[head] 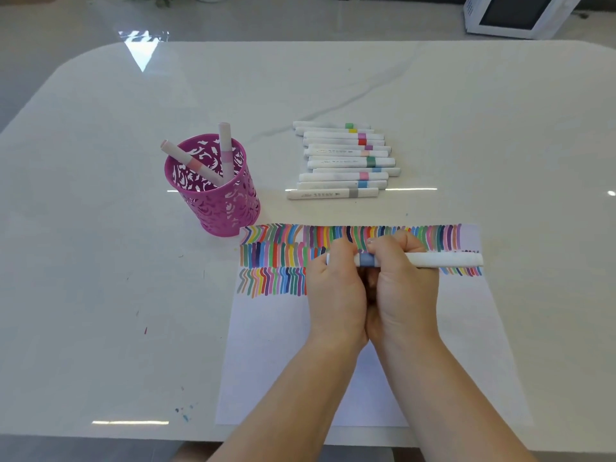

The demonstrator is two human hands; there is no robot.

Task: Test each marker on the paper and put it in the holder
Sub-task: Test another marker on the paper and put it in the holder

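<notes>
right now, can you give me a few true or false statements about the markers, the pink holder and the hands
1. The pink cut-out metal holder contains two markers. True.
2. Both hands grip one white marker with a blue band. True.
3. The holder stands on the white paper sheet. False: it stands on the table, at the sheet's far left corner.
4. The row of white markers lies left of the holder. False: right of it.
5. The paper is blank. False: coloured strokes cover its top.
</notes>
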